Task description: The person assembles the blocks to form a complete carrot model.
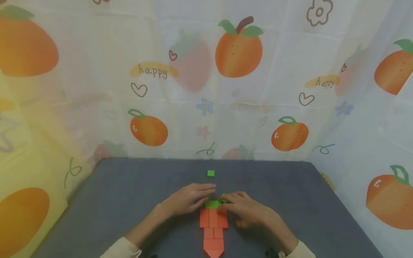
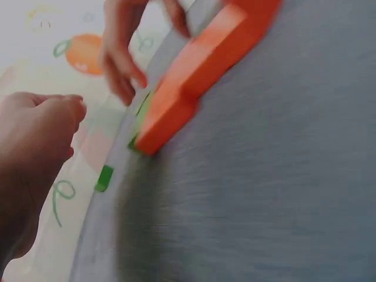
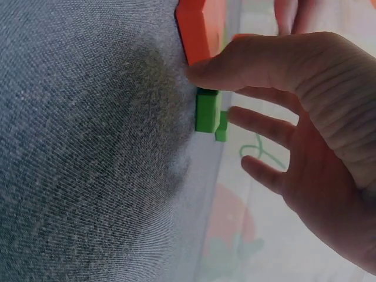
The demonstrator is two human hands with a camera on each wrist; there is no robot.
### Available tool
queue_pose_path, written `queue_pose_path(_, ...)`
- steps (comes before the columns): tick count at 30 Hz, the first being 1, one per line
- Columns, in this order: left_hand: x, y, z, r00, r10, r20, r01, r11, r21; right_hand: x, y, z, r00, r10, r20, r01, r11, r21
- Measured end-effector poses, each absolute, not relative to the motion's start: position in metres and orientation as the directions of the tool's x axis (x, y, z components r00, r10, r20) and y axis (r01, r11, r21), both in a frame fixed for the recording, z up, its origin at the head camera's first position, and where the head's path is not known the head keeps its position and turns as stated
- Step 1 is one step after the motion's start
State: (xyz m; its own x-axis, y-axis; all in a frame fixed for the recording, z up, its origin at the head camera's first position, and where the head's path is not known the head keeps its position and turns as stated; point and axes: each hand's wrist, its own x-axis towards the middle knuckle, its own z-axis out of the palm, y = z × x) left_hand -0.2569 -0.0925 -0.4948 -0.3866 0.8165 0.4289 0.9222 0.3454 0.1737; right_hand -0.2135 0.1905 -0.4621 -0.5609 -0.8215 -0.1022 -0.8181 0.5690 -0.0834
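Several flat orange blocks point(image 1: 213, 233) lie joined in a column on the dark table, its near end pointed. A green block row point(image 1: 212, 204) caps the far end. My right hand point(image 1: 246, 209) is at that row's right end, its thumb and fingers pinching a small green block point(image 3: 207, 110). The thumb tip is beside the orange block point(image 3: 200, 29), and the index fingertip is partly hidden. My left hand point(image 1: 190, 199) is held just left of the green row, fingers extended and nothing in its grasp. Motion blurs the orange column point(image 2: 188, 70) in the left wrist view.
A lone green block point(image 1: 211, 173) lies near the far edge of the dark table point(image 1: 145, 179). A fruit-printed curtain point(image 1: 193, 107) hangs behind the table and along both sides.
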Motion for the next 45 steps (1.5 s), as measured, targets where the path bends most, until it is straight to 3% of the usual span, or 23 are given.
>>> queue_pose_path(3,-0.287,-0.083,-0.488,-0.472,0.813,0.341,0.882,0.442,0.165,-0.215,0.189,-0.462,-0.574,-0.81,-0.119,-0.807,0.584,-0.089)
queue_pose_path(7,-0.316,-0.075,-0.484,-0.608,0.785,0.118,0.786,0.575,0.225,-0.216,0.186,-0.459,-0.583,-0.795,-0.167,-0.792,0.602,-0.101)
queue_pose_path(10,-0.326,-0.076,-0.484,-0.647,0.762,0.003,0.747,0.634,0.203,-0.217,0.181,-0.458,-0.58,-0.791,-0.195,-0.788,0.605,-0.114)
queue_pose_path(16,-0.327,-0.089,-0.481,-0.65,0.757,0.072,0.76,0.648,0.044,-0.219,0.173,-0.456,-0.594,-0.765,-0.249,-0.762,0.635,-0.129)
queue_pose_path(20,-0.325,-0.098,-0.475,-0.69,0.721,0.061,0.724,0.687,0.068,-0.222,0.175,-0.456,-0.604,-0.757,-0.248,-0.75,0.646,-0.144)
queue_pose_path(24,-0.325,-0.102,-0.486,-0.683,0.727,0.066,0.726,0.668,0.163,-0.223,0.179,-0.456,-0.599,-0.761,-0.249,-0.753,0.642,-0.148)
queue_pose_path(30,-0.316,-0.11,-0.497,-0.629,0.758,0.176,0.776,0.594,0.214,-0.223,0.182,-0.458,-0.578,-0.784,-0.225,-0.774,0.614,-0.153)
queue_pose_path(36,-0.297,-0.116,-0.497,-0.523,0.834,0.174,0.835,0.46,0.302,-0.247,0.204,-0.506,-0.515,-0.847,-0.134,-0.825,0.532,-0.188)
queue_pose_path(38,-0.292,-0.114,-0.501,-0.499,0.846,0.187,0.845,0.428,0.322,-0.247,0.206,-0.51,-0.524,-0.841,-0.136,-0.811,0.542,-0.221)
queue_pose_path(45,-0.284,-0.108,-0.507,-0.492,0.842,0.22,0.828,0.375,0.417,-0.241,0.202,-0.501,-0.531,-0.835,-0.143,-0.798,0.549,-0.248)
